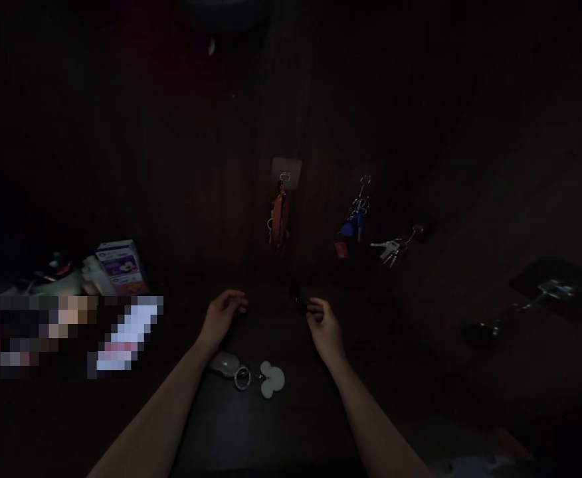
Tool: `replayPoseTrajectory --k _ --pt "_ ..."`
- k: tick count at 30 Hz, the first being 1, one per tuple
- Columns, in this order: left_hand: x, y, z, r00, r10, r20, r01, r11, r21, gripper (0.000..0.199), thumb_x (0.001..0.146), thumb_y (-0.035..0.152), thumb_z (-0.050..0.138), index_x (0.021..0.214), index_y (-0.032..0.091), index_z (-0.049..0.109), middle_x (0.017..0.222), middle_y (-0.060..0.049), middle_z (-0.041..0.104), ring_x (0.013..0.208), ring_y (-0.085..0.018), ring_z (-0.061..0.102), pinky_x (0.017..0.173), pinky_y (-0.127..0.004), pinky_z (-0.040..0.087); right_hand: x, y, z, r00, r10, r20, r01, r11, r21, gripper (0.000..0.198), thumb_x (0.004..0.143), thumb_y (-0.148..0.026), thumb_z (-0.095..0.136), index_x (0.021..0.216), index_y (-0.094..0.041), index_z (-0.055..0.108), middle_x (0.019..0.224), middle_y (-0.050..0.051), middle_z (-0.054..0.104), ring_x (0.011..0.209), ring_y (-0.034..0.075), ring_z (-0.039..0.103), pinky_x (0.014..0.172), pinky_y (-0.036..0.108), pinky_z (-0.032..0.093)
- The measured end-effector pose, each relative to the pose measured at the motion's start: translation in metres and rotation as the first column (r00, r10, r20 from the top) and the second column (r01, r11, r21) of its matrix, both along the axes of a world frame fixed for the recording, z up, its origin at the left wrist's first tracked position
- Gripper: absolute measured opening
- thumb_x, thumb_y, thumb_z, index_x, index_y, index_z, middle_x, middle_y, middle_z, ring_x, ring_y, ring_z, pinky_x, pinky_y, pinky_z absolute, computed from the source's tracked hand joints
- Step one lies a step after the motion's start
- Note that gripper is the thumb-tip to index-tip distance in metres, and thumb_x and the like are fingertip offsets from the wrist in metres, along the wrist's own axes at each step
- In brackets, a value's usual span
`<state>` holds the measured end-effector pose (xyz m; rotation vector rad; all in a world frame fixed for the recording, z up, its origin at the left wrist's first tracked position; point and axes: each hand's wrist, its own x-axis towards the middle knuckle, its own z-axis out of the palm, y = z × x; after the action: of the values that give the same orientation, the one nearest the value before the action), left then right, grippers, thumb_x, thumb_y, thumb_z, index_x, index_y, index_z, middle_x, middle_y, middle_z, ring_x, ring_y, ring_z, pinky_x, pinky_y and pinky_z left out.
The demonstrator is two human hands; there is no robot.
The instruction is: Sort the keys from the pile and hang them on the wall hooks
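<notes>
The left hand [222, 317] is loosely curled, seemingly empty; whether the right hand [325, 325] grips anything, I cannot tell. Just below the left lie a smooth rounded fob [226, 364], flat pale three-lobed charm [274, 379] and metallic ring [242, 387], seemingly light and stiff, best pinched by the charm. Near the right fingertips: a small dark object [297, 297].

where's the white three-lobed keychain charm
In the head view, the white, flat, three-lobed keychain charm lies on the dark tabletop, low, just left of centre, right of the silver metal ring.
</notes>
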<state>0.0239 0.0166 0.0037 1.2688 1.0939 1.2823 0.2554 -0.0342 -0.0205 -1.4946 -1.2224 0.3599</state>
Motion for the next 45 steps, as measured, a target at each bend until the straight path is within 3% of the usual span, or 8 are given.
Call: replayPoseTrajectory --k 5,11,20,25,29,35,39,45 --pt "-0.002 -0.002 0.001 1.0 0.021 0.01 -0.022 1.0 0.01 0.023 0.07 0.035 0.058 0.084 0.017 0.062 0.074 -0.001 0.068 0.062 -0.012 0.061 0.064 -0.024 0.047 -0.003 -0.004 -0.002 0.97 0.069 0.234 -0.076 0.997 0.021 0.025 0.077 -0.025 0.046 0.1 -0.022 0.056 0.099 0.007 0.06 0.093 0.023 0.056 0.075 0.037 0.047" --pt "-0.005 -0.002 0.002 0.998 0.06 -0.019 -0.059 0.996 0.063 0.026 0.072 0.037 0.057 0.087 0.016 0.061 0.077 -0.003 0.067 0.062 -0.012 0.06 0.065 -0.025 0.048 -0.005 -0.007 -0.001 0.893 0.07 0.444 -0.086 0.996 0.015 0.028 0.079 -0.02 0.047 0.104 -0.025 0.058 0.104 0.008 0.06 0.1 0.026 0.053 0.086 0.044 0.044" --pt "-0.001 -0.009 0.006 0.993 0.057 -0.107 -0.041 0.988 0.147 0.021 0.077 0.035 0.053 0.087 0.018 0.06 0.077 -0.001 0.066 0.062 -0.012 0.06 0.064 -0.025 0.047 -0.01 -0.007 -0.003 0.773 0.199 0.602 -0.123 0.979 -0.165 0.046 0.085 -0.037 0.048 0.129 -0.025 0.046 0.137 0.009 0.044 0.131 0.031 0.03 0.102 0.054 0.026" --pt "0.002 -0.013 0.007 0.981 0.031 -0.191 0.004 0.984 0.18 0.02 0.079 0.034 0.051 0.088 0.019 0.061 0.077 0.0 0.067 0.062 -0.013 0.061 0.064 -0.025 0.047 -0.01 -0.007 0.002 0.834 0.242 0.496 -0.205 0.97 -0.128 0.042 0.085 -0.034 0.048 0.126 -0.026 0.05 0.131 0.007 0.051 0.129 0.028 0.034 0.104 0.054 0.026" --pt "0.003 -0.019 0.011 0.957 -0.014 -0.29 0.073 0.979 0.192 0.022 0.081 0.033 0.049 0.094 0.021 0.062 0.082 -0.001 0.069 0.074 -0.016 0.064 0.072 -0.026 0.048 -0.009 -0.012 0.01 0.91 0.335 0.246 -0.333 0.942 -0.049 0.033 0.083 -0.032 0.05 0.115 -0.028 0.059 0.124 0.004 0.057 0.12 0.022 0.047 0.101 0.044 0.035" --pt "0.009 -0.028 0.012 0.892 -0.11 -0.439 0.261 0.917 0.302 0.024 0.08 0.03 0.052 0.1 0.026 0.066 0.103 -0.002 0.068 0.099 -0.021 0.06 0.091 -0.031 0.042 -0.022 -0.02 0.023 0.88 0.455 -0.138 -0.462 0.887 -0.021 0.02 0.077 -0.035 0.059 0.09 -0.023 0.068 0.1 0.005 0.069 0.099 0.022 0.062 0.088 0.037 0.047" --pt "0.011 -0.031 0.016 0.834 -0.174 -0.524 0.386 0.862 0.329 0.022 0.082 0.03 0.052 0.097 0.027 0.068 0.097 -0.003 0.069 0.094 -0.021 0.06 0.086 -0.031 0.043 -0.037 -0.016 0.022 0.858 0.483 -0.177 -0.491 0.871 0.001 0.016 0.073 -0.033 0.064 0.084 -0.021 0.066 0.085 0.003 0.07 0.083 0.02 0.065 0.077 0.033 0.051" --pt "0.012 -0.036 0.023 0.76 -0.202 -0.617 0.486 0.808 0.335 0.019 0.083 0.033 0.052 0.09 0.025 0.069 0.088 -0.004 0.069 0.085 -0.021 0.06 0.082 -0.031 0.043 -0.043 -0.01 0.02 0.918 0.372 -0.14 -0.37 0.928 0.038 0.014 0.071 -0.034 0.064 0.079 -0.022 0.063 0.076 0.003 0.068 0.074 0.019 0.064 0.067 0.031 0.051"
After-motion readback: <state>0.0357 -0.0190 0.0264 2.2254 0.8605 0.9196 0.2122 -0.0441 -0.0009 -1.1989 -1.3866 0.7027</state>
